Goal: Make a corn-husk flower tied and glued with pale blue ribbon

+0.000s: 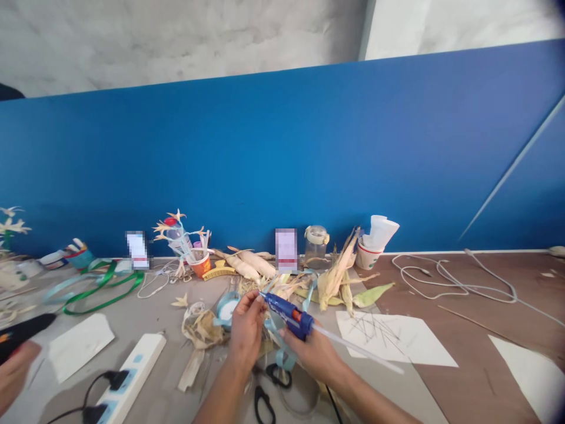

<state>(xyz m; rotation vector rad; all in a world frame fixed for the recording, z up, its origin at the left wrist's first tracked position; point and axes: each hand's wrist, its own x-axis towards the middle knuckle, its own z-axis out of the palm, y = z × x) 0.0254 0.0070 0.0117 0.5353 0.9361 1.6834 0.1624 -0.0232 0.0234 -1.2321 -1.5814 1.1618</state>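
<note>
My right hand [313, 352] is wrapped round a blue hot glue gun [282, 309], whose nozzle points up and to the left. A long translucent glue stick [357, 346] sticks out of its back end. At the nozzle tip, my left hand [248, 323] is closed in a pinch; what its fingers hold is too small to make out. Light blue ribbon [286, 358] hangs by the glue gun, and a roll of blue ribbon [227, 307] lies just left of my left hand. Black-handled scissors [263, 403] lie below, between my forearms.
Dried corn husks [335, 277] lie behind my hands, near a lidded jar [316, 244] and paper cups [368, 257]. A power strip [136, 371] and another person's hand [17, 371] with a black tool are at left. Thin wires lie on white paper [424, 338] at right.
</note>
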